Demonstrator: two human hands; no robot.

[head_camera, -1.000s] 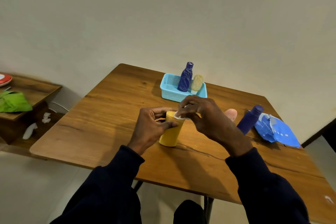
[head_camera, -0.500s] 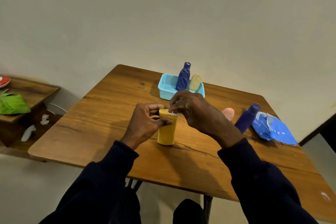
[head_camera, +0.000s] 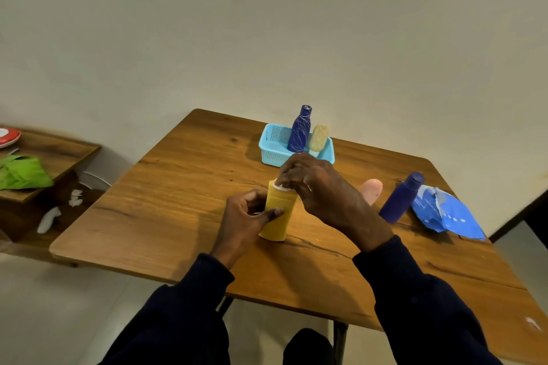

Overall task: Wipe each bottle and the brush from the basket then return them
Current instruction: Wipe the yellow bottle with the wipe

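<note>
A hand can pass over the bare wood along the left edge of the table (head_camera: 166,187). The basket (head_camera: 274,151) stands by the far edge, a yellow bottle (head_camera: 277,219) in the middle. A blue bottle (head_camera: 400,198), a pink thing (head_camera: 370,190) and a bag (head_camera: 447,215) crowd the right edge.

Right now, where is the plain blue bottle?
Head view: the plain blue bottle stands at the right of the table, between the pink item and the blue packet, outside the basket.

wipe (head_camera: 281,186) slid leftward, across bottle (head_camera: 277,216) top
</note>
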